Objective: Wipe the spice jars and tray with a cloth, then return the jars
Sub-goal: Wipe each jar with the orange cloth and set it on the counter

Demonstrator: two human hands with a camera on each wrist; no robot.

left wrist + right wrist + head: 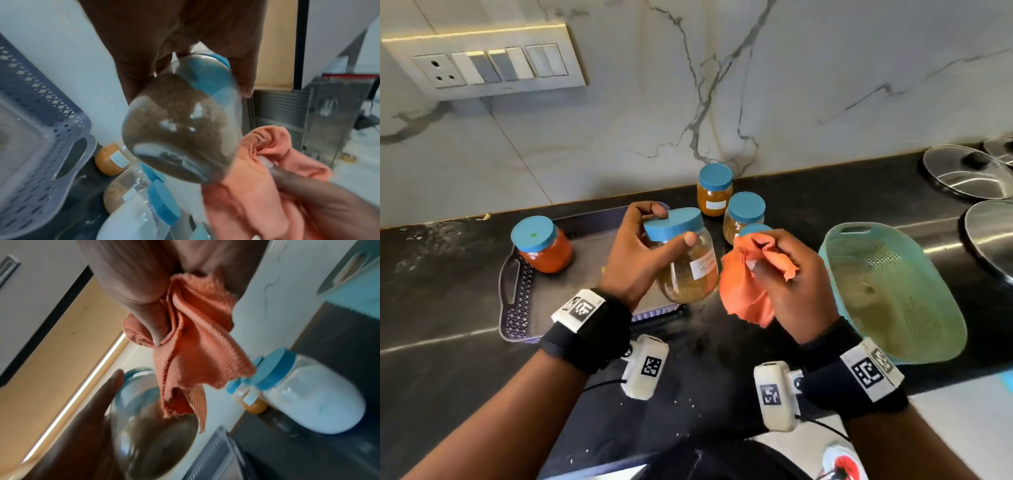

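Note:
My left hand (643,250) grips a clear jar of brown spice (690,267) by its blue lid, tilted above the tray's right end; the same brown spice jar (180,129) fills the left wrist view. My right hand (787,277) holds a bunched orange cloth (748,291) just right of the jar; the cloth (197,344) hangs from my fingers. A red-orange spice jar (542,245) stands on the grey perforated tray (517,294). Three blue-lidded jars stand behind: an orange one (714,190), a brown one (743,216) and a white-filled one (312,394), mostly hidden by the cloth in the head view.
A teal colander (890,291) sits right of my right hand on the black counter (448,342). Steel lids (965,171) lie at the far right. A marble wall with a switch panel (486,65) rises behind.

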